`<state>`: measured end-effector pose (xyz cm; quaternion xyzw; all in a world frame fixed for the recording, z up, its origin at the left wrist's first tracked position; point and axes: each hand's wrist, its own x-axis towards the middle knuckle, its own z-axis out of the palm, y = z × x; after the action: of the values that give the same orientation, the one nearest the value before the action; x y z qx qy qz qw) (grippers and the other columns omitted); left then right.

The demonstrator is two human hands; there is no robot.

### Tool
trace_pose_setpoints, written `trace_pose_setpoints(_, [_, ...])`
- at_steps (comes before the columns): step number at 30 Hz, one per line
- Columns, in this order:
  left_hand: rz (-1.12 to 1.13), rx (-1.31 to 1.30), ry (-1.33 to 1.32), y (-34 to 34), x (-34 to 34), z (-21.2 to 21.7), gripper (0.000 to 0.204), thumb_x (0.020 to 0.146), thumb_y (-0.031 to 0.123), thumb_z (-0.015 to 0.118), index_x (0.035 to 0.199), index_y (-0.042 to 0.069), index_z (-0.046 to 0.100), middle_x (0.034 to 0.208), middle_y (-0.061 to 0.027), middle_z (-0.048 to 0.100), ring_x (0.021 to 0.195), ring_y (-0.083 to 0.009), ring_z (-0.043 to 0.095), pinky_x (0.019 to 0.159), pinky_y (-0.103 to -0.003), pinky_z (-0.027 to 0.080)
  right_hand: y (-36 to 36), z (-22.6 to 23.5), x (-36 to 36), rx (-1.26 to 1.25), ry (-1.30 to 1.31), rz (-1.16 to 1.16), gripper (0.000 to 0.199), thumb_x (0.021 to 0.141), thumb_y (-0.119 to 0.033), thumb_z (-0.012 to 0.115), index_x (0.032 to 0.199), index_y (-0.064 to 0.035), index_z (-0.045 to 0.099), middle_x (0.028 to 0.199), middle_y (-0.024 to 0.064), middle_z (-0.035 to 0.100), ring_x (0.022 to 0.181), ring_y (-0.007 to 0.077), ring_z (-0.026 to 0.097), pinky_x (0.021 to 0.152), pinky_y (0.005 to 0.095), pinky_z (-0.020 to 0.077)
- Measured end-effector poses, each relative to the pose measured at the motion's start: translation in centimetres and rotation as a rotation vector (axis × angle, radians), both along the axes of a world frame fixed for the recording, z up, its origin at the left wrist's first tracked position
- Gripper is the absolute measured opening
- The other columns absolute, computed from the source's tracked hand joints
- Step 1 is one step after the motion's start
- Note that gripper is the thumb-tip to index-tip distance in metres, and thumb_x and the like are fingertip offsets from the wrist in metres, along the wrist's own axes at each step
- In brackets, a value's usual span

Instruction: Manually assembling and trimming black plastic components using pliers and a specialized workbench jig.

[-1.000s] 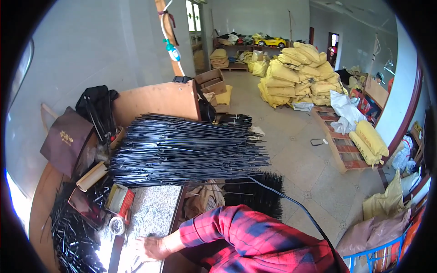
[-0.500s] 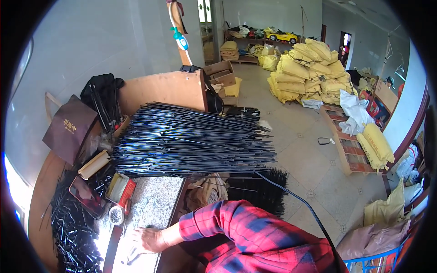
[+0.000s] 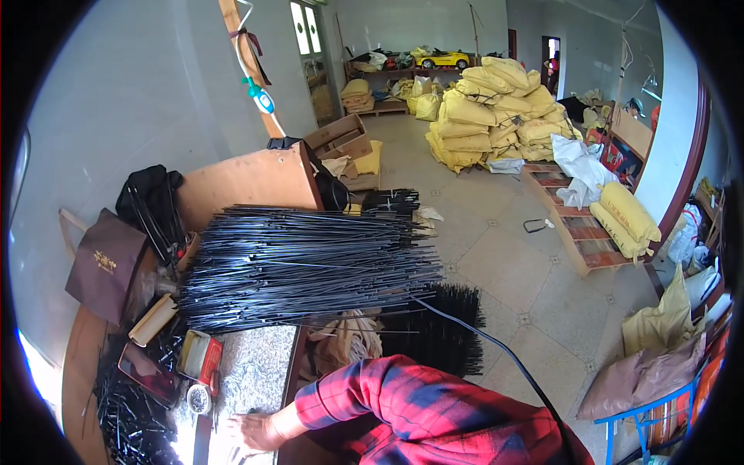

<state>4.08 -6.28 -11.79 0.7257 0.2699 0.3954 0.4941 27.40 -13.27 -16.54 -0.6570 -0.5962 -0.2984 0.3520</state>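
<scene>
My right hand [image 3: 252, 432], at the end of a red-and-navy plaid sleeve [image 3: 395, 399], rests low over a speckled grey work surface [image 3: 260, 360]. Its fingers are bent down and look closed, but bright glare washes out the tips and whatever is in them. Beside it, on the left, lies a dark flat strip [image 3: 202, 440]. Just beyond the strip stands a small round cup [image 3: 199, 399] of tiny pieces, next to an open red-and-white box [image 3: 203, 358]. My left hand is out of view.
A large stack of thin black rods [image 3: 310, 267] lies across the far end of the bench. Short black parts [image 3: 136, 426] are heaped on the left. A black cable [image 3: 496, 341] runs past my right arm. Yellow sacks [image 3: 496, 116] are piled on the floor behind a wooden pallet [image 3: 570, 225].
The view has swung right and tilted up a little, so the bench sits lower and further left. My right hand stays at the same spot on the work surface.
</scene>
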Motion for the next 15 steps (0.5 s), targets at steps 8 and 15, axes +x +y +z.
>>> trace_pose_setpoints(8, [-0.04, -0.324, -0.079, 4.7, -5.5, -5.0, 0.036, 0.093, 0.018, 0.055, 0.121, -0.003, 0.051, 0.104, -0.0135, 0.064, 0.082, -0.0215, 0.062, 0.073, -0.031, 0.049, -1.2, 2.2, -0.4, -0.188, 0.004, 0.153, 0.034, 0.088, -0.033, 0.048, 0.112, -0.0127, 0.061, 0.11, 0.0178, 0.056, 0.104, 0.0349, 0.053, 0.09, 0.045, 0.0426])
trace_pose_setpoints(15, [0.112, -0.068, -0.212, -0.9, -4.4, 2.7, 0.052, 0.077, 0.007, 0.075, 0.11, -0.001, 0.036, 0.081, -0.0031, 0.051, 0.07, -0.0092, 0.053, 0.064, -0.024, 0.045, -2.3, 10.2, -4.1, -0.503, 0.797, 0.518, 0.029, 0.092, -0.027, 0.055, 0.079, -0.0011, 0.053, 0.079, 0.0156, 0.055, 0.076, 0.0323, 0.055, 0.069, 0.0384, 0.0444])
